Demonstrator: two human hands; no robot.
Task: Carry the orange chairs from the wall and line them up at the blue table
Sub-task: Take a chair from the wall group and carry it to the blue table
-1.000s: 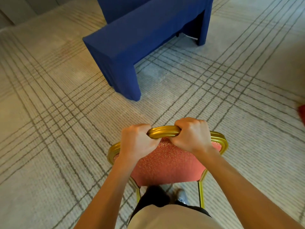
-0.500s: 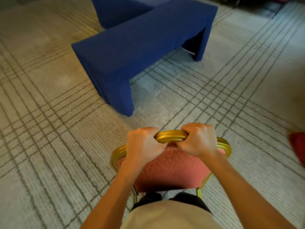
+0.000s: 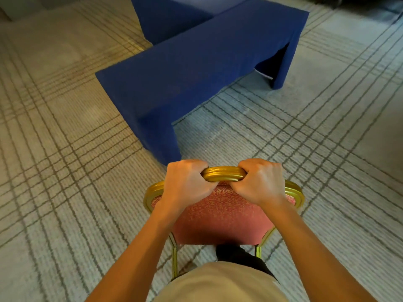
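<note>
An orange chair [image 3: 220, 216] with a patterned padded back and a gold frame is right in front of me, seen from behind and above. My left hand [image 3: 185, 184] grips the gold top rail on its left side. My right hand [image 3: 260, 182] grips the same rail on the right, a short span of rail showing between the two. The blue table [image 3: 196, 68], draped to the floor in blue cloth, stands just beyond the chair, its near corner a little ahead of my left hand. The chair's seat and front legs are hidden.
A second blue-draped table [image 3: 165, 16] joins the first at the back. Pale carpet [image 3: 65, 149] with dark grid lines spreads on all sides, with open floor to the left and right. Dark furniture shows at the top right corner.
The blue table has come nearer and now fills more of the view. Both hands keep the same hold on the chair's top rail. The red object at the right edge is out of view.
</note>
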